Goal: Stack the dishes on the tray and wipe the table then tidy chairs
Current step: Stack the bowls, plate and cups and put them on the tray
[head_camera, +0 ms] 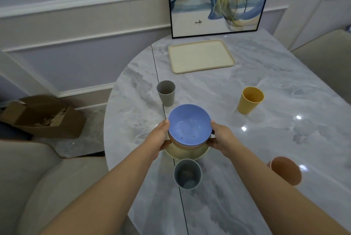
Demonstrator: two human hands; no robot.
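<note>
Blue bowl (189, 123) tops a nested stack, mouth up, clasped between left hand (162, 135) and right hand (218, 138) over the marble tabletop (284, 102). Lower bowls are mostly hidden. Beyond lies the tray (201, 56), long axis left-right.

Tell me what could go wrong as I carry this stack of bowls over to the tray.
1. Both hands, left and right, hold the bowl stack only at its sides, so the nested bowls could slip or tilt.
2. The grey cup stands between the stack and the tray; a low carry might knock it over.
3. The blue-grey cup sits close under your forearms and could be bumped.
</note>
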